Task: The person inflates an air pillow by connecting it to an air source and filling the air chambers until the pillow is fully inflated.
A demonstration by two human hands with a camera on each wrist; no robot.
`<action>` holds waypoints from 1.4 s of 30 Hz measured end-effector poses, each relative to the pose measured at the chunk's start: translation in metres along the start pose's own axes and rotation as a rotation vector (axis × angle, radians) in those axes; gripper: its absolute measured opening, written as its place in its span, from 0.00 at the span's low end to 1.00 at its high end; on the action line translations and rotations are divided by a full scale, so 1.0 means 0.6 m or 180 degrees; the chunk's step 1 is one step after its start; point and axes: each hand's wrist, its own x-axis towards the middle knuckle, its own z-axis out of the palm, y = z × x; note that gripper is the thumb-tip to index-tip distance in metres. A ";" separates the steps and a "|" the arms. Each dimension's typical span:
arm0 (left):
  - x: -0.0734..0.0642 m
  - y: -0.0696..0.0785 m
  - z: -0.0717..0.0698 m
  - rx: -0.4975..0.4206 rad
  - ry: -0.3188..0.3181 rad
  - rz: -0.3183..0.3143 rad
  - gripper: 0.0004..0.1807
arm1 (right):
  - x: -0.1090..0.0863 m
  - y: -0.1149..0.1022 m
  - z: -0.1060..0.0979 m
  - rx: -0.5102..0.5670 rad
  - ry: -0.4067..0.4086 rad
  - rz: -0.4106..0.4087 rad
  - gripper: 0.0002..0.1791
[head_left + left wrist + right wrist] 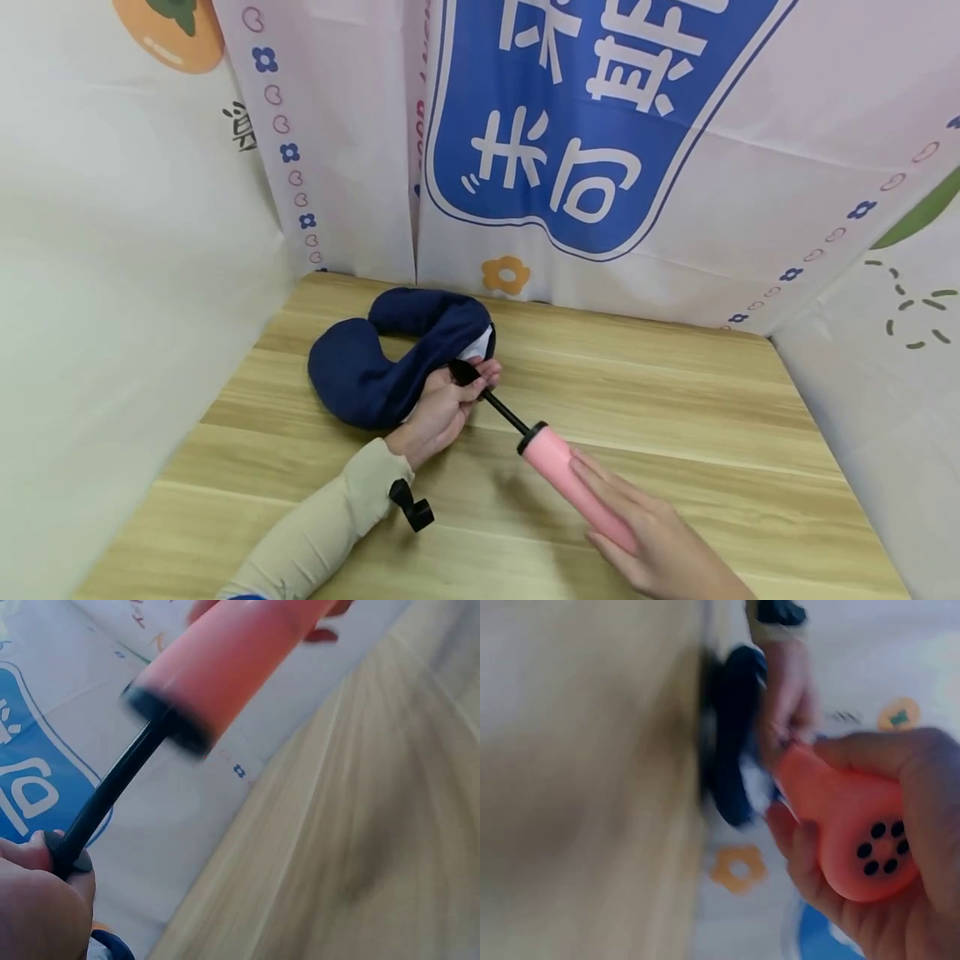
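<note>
A navy U-shaped neck pillow (348,379) lies on the table, with white inner material (478,345) showing through an opening at its right side. Against this opening, my left hand (438,415) pinches the black end piece (463,372) of a pink hand pump (573,483). A black rod (506,412) runs from that piece into the pump's pink barrel, clear of the tabletop. My right hand (652,533) grips the barrel; in the right wrist view its fingers (810,862) wrap around the end with several round holes. Where the pump meets the pillow is hidden by the left hand.
The wood-grain table (675,400) reaches to a printed cloth backdrop (360,150) behind the pillow. White cloth walls stand at left and right. A black mount (412,506) sticks out from the left sleeve (322,525).
</note>
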 end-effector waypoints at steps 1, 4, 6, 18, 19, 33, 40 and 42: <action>0.001 0.004 -0.002 -0.0015 0.0023 0.0014 0.23 | -0.006 -0.002 -0.016 0.0035 -0.0061 0.0088 0.48; 0.002 0.009 0.000 -0.0037 0.0134 0.0100 0.22 | -0.013 -0.007 -0.053 0.0127 -0.0145 0.0276 0.47; 0.000 0.005 0.005 -0.0012 0.0146 0.0098 0.21 | -0.002 -0.007 -0.055 0.0098 -0.0053 0.0240 0.46; -0.012 -0.036 0.012 0.0052 0.0192 0.0011 0.19 | 0.088 -0.009 0.072 -0.0392 0.0561 -0.0119 0.44; -0.013 -0.036 0.010 0.0039 0.0184 -0.0016 0.20 | 0.085 -0.009 0.073 -0.0366 0.0491 -0.0080 0.45; -0.017 -0.022 0.015 -0.0121 0.0272 -0.0007 0.14 | -0.002 -0.019 -0.062 -0.0044 0.0092 0.0246 0.50; -0.028 -0.038 0.049 -0.0032 0.0172 -0.0086 0.13 | 0.068 -0.018 -0.017 -0.0605 0.0550 -0.0087 0.43; -0.026 -0.036 0.044 -0.0064 0.0208 -0.0068 0.13 | 0.087 -0.015 0.008 -0.0655 0.0617 -0.0138 0.42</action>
